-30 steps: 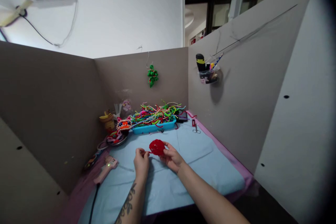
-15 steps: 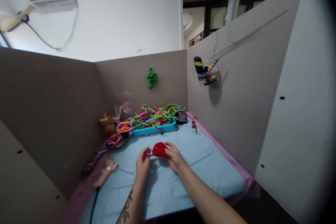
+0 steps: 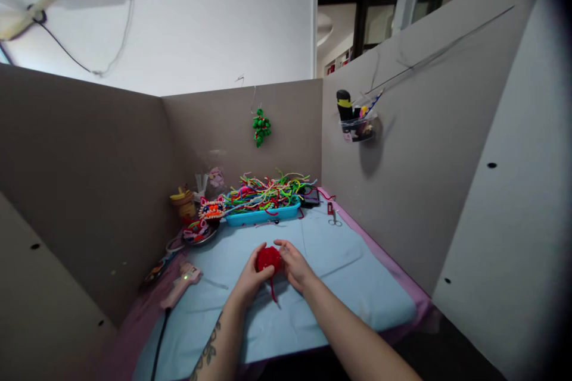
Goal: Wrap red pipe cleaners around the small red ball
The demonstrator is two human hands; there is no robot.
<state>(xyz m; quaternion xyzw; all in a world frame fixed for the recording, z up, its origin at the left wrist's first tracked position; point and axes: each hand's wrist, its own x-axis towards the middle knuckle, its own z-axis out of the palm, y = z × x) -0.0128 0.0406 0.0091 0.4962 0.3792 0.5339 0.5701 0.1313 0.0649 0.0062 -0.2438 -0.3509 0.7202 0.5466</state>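
fuzzy red ball (image 3: 268, 257) — both hands, fingers (image 3: 277, 243) wrapped

Fuzzy matt chenille on the red ball (image 3: 269, 258), same fluffy pile as the pipe cleaners (image 3: 268, 189) in the smooth plastic tray (image 3: 263, 215). The cloth (image 3: 348, 286) is soft matt fabric, creased. The partition panels (image 3: 89, 178) are flat matt board.

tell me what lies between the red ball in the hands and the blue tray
Head view: just bare light-blue cloth between red ball and blue tray, plus a thin stray strand at the tray's front.
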